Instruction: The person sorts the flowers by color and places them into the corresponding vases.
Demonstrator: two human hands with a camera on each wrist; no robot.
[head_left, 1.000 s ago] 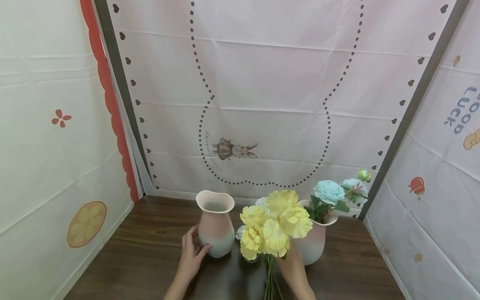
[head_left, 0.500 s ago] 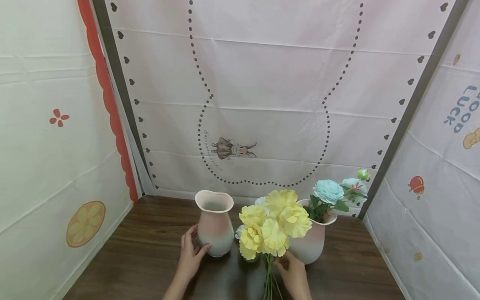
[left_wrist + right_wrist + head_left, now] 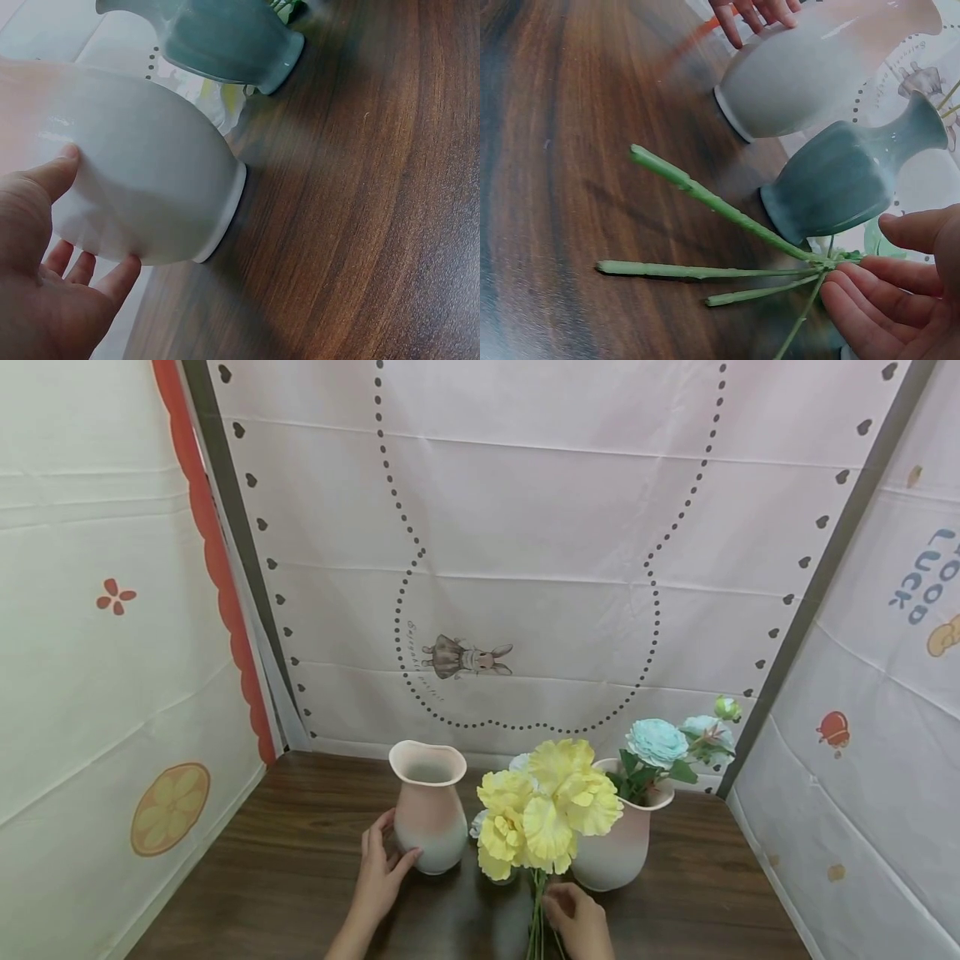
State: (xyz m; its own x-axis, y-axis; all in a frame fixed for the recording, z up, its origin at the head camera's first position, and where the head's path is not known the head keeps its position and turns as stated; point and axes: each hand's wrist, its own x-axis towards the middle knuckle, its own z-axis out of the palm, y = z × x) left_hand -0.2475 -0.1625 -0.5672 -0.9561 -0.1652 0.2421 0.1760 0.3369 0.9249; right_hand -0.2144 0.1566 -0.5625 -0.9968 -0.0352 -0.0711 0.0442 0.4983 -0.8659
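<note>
My left hand [image 3: 377,881] holds the lower side of a pink-to-white vase [image 3: 430,810], its thumb on one face and fingertips round the other in the left wrist view. A bunch of yellow flowers [image 3: 551,810] is near the middle, its green stems [image 3: 727,214] reaching toward the table's front. My right hand [image 3: 579,920] is beside these stems, its fingertips right at the point where they meet and its thumb apart in the right wrist view. A teal vase [image 3: 840,176] stands between the hands, mostly hidden behind the yellow flowers in the head view.
At the right, a second pink-and-white vase [image 3: 615,856] holds light blue flowers [image 3: 657,744] with green leaves. Pale flowers [image 3: 477,824] peek out behind the yellow ones. Printed cloth walls [image 3: 540,527] enclose the dark wooden table [image 3: 300,860] at the back and sides.
My right hand has come out from behind the yellow flowers, moving down toward the front beside the stems. The left hand and its vase stay nearly in place.
</note>
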